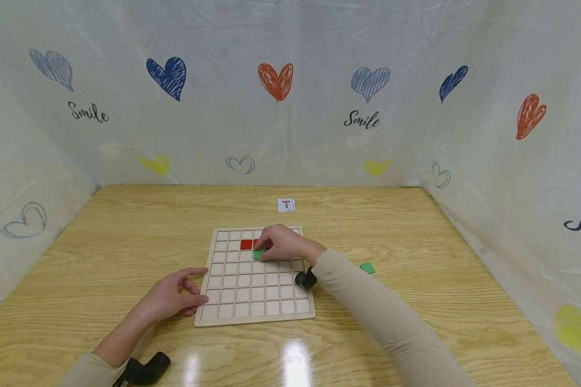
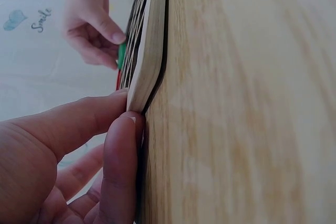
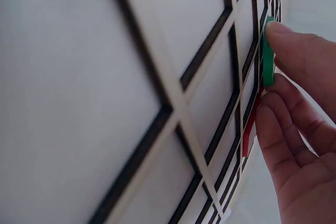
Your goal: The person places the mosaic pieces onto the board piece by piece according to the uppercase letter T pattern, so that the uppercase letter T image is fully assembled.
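Note:
A light wooden board (image 1: 255, 320) with a grid of square cells lies flat on the table. My right hand (image 1: 283, 242) is over its upper part and pinches a green square tile (image 1: 259, 254) between thumb and fingers; the right wrist view shows this tile (image 3: 268, 56) on edge, tilted against the grid. Just beyond it a red tile (image 1: 246, 244) sits in a cell, and more red shows partly hidden by the fingers. At the board's left edge rests my left hand (image 1: 171, 294), thumb and index fingertips touching the rim, spaced apart along it.
Behind the board lies a small printed card (image 1: 286, 205) with a grid and coloured squares. Another green tile (image 1: 367, 267) is on the table to the right, beside my right sleeve (image 1: 382, 317). A curtain (image 1: 314, 134) printed with hearts surrounds the table's back and sides.

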Tool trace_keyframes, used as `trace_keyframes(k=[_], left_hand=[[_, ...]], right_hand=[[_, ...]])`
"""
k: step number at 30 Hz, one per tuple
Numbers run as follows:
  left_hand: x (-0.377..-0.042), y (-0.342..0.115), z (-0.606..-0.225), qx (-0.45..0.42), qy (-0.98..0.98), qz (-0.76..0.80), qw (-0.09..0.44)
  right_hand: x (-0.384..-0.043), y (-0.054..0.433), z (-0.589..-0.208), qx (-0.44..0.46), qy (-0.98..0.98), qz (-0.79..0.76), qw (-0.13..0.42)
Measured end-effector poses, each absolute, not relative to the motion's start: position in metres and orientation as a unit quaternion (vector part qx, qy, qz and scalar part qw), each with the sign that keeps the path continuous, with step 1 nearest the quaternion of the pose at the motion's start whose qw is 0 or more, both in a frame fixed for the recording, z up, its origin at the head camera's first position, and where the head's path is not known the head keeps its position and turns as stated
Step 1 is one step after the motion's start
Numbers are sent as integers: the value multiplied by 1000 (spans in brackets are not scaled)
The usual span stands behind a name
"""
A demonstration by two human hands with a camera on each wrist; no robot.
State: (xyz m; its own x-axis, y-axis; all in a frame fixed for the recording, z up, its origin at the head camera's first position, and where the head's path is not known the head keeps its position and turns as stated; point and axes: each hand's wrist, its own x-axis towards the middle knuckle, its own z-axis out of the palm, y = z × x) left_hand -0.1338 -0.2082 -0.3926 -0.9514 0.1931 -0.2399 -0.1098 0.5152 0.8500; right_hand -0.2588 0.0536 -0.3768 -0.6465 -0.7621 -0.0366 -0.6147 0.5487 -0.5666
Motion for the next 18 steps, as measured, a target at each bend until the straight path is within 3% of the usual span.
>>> trace_keyframes(k=[18], left_hand=[[-134,-208,-393,23,857,491,153]], right_hand=[[-260,51,-377,-405,869,-249,138]])
